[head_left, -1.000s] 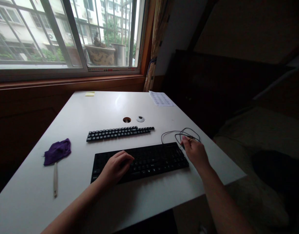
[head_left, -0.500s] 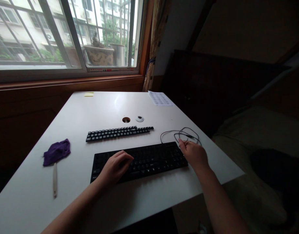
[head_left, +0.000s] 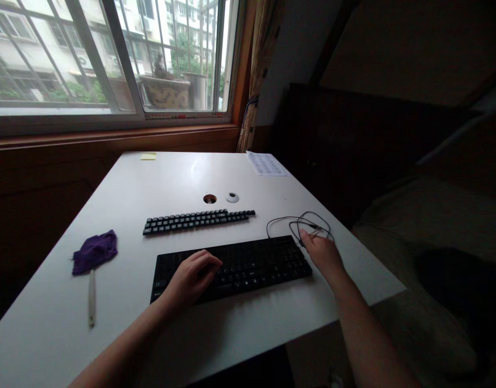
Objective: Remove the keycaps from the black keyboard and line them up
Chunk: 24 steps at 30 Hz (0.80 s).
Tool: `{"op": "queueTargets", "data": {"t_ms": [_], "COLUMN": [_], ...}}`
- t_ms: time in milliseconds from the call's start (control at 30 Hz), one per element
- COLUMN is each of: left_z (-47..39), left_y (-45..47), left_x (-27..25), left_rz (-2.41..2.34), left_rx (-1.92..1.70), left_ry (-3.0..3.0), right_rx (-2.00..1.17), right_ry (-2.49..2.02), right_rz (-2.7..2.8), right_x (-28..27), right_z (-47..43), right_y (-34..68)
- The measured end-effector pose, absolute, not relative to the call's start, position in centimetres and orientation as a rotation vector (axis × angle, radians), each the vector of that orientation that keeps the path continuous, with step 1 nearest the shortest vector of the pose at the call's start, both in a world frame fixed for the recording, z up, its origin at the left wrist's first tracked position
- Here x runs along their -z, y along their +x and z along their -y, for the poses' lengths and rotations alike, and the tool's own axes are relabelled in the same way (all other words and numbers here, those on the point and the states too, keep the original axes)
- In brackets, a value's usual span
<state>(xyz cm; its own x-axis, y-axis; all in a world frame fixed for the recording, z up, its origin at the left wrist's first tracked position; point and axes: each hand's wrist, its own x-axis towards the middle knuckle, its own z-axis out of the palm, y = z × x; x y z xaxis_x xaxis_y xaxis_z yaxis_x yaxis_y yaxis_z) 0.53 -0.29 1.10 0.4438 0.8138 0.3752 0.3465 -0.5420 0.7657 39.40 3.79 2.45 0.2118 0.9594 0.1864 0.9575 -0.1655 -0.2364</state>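
A black keyboard (head_left: 252, 261) lies on the white desk. My left hand (head_left: 195, 275) rests over its left half, fingers curled together and closed; whatever may be inside them is hidden. Just off the keyboard's upper right corner is my right hand (head_left: 321, 250), its thumb and fingers pinched. A small dark piece shows by the thumb, and thin light lines show past the fingers, too fine to name. Behind that hand the black cable (head_left: 312, 215) lies in loose loops. Loose black keycaps (head_left: 195, 221) stand in rows beyond the keyboard.
On the left lies a purple cloth (head_left: 95, 252) over a pale handle (head_left: 91, 299). Farther back are a cable hole (head_left: 209, 199), a round white cover (head_left: 232, 198), a printed sheet (head_left: 267, 164) and a yellow note (head_left: 148, 156). A barred window stands behind the desk (head_left: 179, 183).
My right hand has shifted slightly right and away from the keyboard's corner, turning toward the cable loops. The left hand and the keyboard stay where they were.
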Motion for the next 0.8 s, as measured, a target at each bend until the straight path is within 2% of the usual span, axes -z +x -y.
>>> {"op": "queueTargets", "data": {"t_ms": [200, 433, 800], "left_z": [0.3, 0.3, 0.2], "left_y": [0.5, 0.5, 0.5], "left_x": [-0.7, -1.0, -0.6], "left_rz": [-0.973, -0.960, -0.961], "left_rx": [-0.991, -0.991, -0.978], "left_ry": [2.091, 2.088, 2.101], "right_rx": [-0.212, -0.308, 0.301], "right_ry": [-2.083, -2.097, -2.139], "right_rz": [1.747, 1.625, 2.043], "right_x": [-2.2, -1.4, -3.1], "right_z": [-4.3, -5.0, -2.7], "right_y": [39.6, 41.2, 37.4]}}
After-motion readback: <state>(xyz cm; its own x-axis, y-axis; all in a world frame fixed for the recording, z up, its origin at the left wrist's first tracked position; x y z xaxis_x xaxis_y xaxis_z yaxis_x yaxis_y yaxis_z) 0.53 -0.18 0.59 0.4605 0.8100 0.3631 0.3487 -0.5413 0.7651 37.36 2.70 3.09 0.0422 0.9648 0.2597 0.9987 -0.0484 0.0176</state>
